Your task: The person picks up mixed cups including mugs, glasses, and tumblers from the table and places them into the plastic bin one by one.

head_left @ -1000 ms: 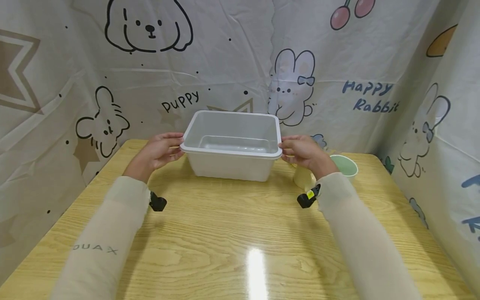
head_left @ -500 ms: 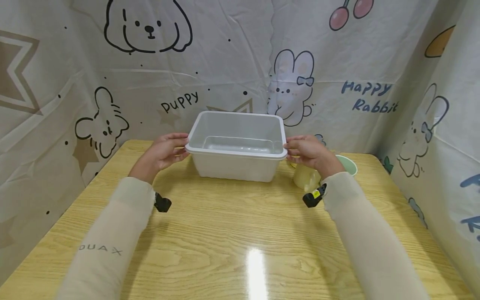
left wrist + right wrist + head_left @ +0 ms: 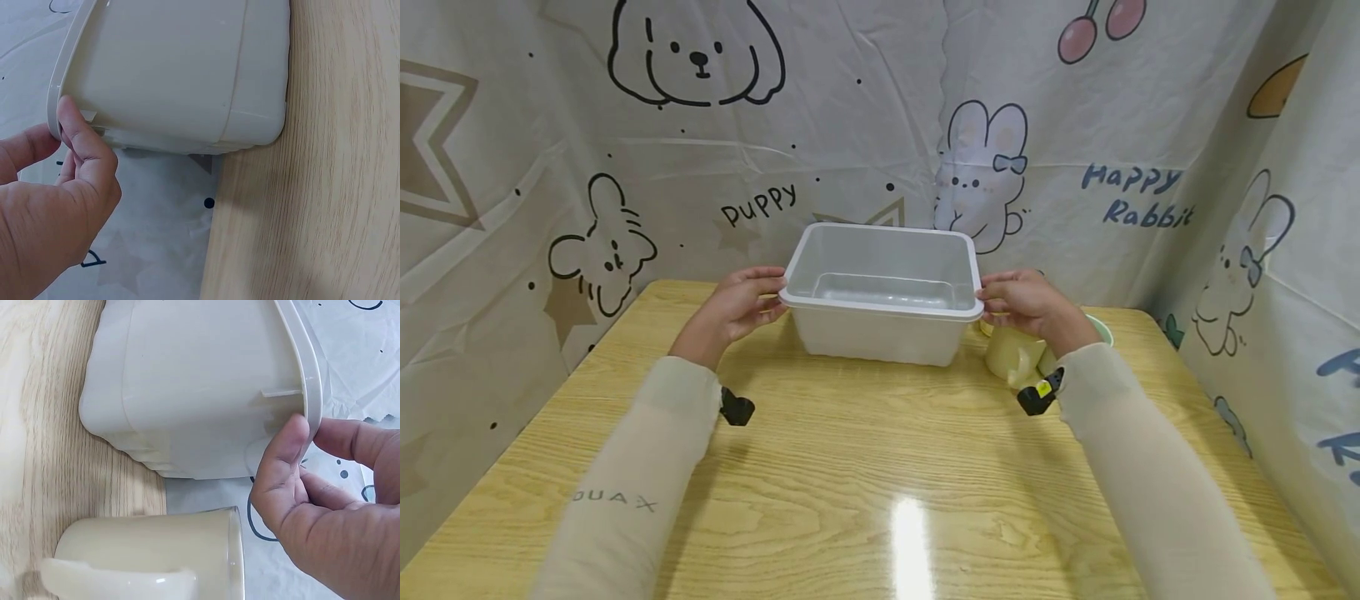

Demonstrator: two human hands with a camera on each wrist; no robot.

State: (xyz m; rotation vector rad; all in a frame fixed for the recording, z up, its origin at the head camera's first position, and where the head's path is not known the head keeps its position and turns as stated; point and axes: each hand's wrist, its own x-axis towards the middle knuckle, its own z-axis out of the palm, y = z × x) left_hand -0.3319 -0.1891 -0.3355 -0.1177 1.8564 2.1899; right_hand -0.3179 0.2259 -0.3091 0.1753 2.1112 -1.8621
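Note:
A grey-white plastic bin (image 3: 880,335) stands near the back of the table, its open top facing up and its inside bare. My left hand (image 3: 741,307) pinches the rim at the bin's left end; the left wrist view shows that hand (image 3: 69,187) with thumb and fingers on either side of the lip. At the opposite end my right hand (image 3: 1026,307) grips the rim the same way. Below the right hand is a pale yellow mug (image 3: 1006,353), with its handle toward me. In the right wrist view the mug (image 3: 150,544) lies close beside the bin wall (image 3: 194,425).
Behind my right wrist, a light green cup (image 3: 1102,330) is partly hidden. Another bit of yellow (image 3: 986,327) shows between the bin and the mug. A printed cloth (image 3: 865,125) hangs behind and at both sides of the wooden table (image 3: 850,467).
Both hands and the bin have shifted steadily to the right, bringing the bin closer to the yellow mug. My right forearm now covers more of the green cup.

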